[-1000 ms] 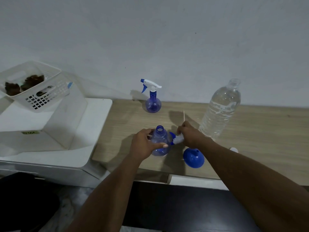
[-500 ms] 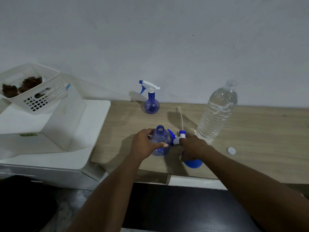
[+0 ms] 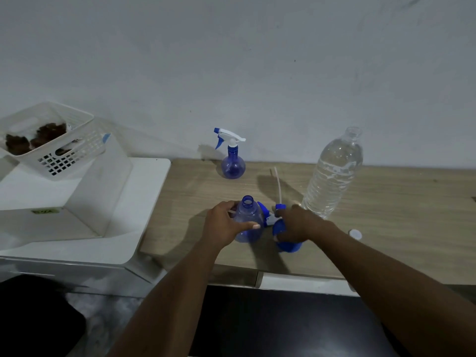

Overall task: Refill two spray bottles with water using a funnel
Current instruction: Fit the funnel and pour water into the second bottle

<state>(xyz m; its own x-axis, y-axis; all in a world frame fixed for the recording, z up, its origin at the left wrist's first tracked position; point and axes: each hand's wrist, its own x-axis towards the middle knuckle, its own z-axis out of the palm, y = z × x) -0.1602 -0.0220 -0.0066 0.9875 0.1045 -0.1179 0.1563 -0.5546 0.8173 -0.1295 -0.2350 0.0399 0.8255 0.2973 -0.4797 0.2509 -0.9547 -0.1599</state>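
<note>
Since the open spray bottle (image 3: 248, 222) has its neck uncovered, the step in hand looks like seating the funnel (image 3: 288, 245) in it.

Left hand (image 3: 222, 225) wraps the bottle's belly, thumb in front, and holds it upright on the desk (image 3: 399, 202). Right hand (image 3: 296, 224), just right of the bottle, is curled over the funnel lying on the desk. The finger placement underneath is hidden.

Suggested approach:
- Lift the funnel by its wide cone, turn the spout down and drop it straight into the neck.
- Keep the left hand clamped. The bottle looks empty, light and round-bellied, so it probably tips easily.
- Confirm the spout is fully seated before any pour.

In the way:
- The removed trigger head (image 3: 273, 219) lies between the bottle and the funnel, close to both, its dip tube (image 3: 278, 181) pointing away behind-right of the bottle. The rising hand could snag it.
- The water bottle (image 3: 334, 173), uncapped and nearly full, stands right of and behind the open bottle, near the right hand. A careless wrist swing could topple it.

Elsewhere:
- The cap (image 3: 355, 234) lies on the desk further right.
- The second spray bottle (image 3: 233, 163), trigger head on, stands behind by the wall, well apart.
- Far left there is a white unit (image 3: 144, 202) with a basket (image 3: 64, 161) on top.
</note>
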